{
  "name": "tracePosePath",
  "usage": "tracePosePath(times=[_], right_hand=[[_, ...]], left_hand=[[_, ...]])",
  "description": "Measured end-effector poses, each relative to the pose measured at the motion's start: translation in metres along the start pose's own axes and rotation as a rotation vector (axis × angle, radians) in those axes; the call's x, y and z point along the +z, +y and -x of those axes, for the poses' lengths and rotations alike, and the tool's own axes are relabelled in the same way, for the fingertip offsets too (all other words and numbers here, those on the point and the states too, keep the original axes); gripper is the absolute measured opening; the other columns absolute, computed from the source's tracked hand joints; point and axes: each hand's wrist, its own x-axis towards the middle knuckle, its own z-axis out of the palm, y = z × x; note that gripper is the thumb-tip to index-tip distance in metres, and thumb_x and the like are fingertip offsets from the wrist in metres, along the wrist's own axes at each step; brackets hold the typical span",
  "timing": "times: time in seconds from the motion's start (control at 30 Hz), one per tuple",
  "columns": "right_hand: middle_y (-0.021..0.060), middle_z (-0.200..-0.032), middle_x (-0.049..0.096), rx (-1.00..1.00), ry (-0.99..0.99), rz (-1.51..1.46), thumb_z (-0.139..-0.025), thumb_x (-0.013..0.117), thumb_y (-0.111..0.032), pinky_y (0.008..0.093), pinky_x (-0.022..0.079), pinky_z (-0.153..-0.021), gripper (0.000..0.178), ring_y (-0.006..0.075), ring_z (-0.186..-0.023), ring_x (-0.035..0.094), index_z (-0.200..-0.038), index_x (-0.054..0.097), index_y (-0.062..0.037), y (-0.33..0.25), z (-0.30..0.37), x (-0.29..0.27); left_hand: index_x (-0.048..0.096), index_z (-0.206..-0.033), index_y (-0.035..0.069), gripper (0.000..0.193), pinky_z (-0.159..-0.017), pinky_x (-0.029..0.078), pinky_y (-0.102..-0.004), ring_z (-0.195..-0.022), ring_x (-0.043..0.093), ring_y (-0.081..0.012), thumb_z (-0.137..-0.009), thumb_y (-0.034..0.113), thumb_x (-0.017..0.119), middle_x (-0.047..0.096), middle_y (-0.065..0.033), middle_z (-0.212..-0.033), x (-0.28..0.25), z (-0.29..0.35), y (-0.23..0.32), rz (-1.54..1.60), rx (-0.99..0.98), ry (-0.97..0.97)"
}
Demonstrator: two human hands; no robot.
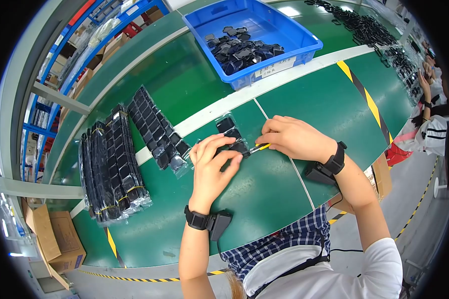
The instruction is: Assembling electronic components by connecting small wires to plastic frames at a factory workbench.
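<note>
A short clear plastic strip with several black square pieces lies on the green table in front of me. At its near end, my left hand pinches the lowest black piece between thumb and fingers. My right hand grips a slim yellow-and-black tool, whose tip meets that same corner. Too little of the tool shows to tell its kind. To the left of my left hand rests a longer strip of black pieces in clear pockets.
Stacked bundles of similar strips lie farther left. Behind, a blue bin holds loose black pieces. A heap of black parts spreads at the far right, near a co-worker's hand. A cardboard box stands left of the table.
</note>
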Motion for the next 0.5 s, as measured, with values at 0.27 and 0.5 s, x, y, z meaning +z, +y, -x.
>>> tracePosePath(times=[0.27,0.5], right_hand=[[0.0016,-0.107,0.063,-0.005,-0.011,-0.042,-0.084,0.078,-0.01,0.0374,0.053,-0.091,0.029,0.0233,-0.101,0.062,-0.113,0.077,-0.0147,-0.0006,0.0003,0.0],[0.0018,-0.107,0.064,-0.016,-0.008,-0.059,-0.085,0.078,-0.01,0.0381,0.052,-0.092,0.029,0.0236,-0.101,0.062,-0.113,0.077,-0.0149,0.0,-0.0014,0.0003]], left_hand=[[0.078,-0.097,0.013,0.013,-0.107,0.038,-0.0416,-0.119,0.064,-0.0218,-0.085,0.015,0.083,0.073,0.0012,-0.114,0.0021,-0.0019,-0.0015,0.013,-0.042,-0.016],[0.077,-0.095,0.012,0.012,-0.106,0.04,-0.0423,-0.114,0.067,-0.0208,-0.084,0.011,0.082,0.075,0.0002,-0.109,0.0029,-0.0025,-0.0027,0.013,-0.033,-0.025]])
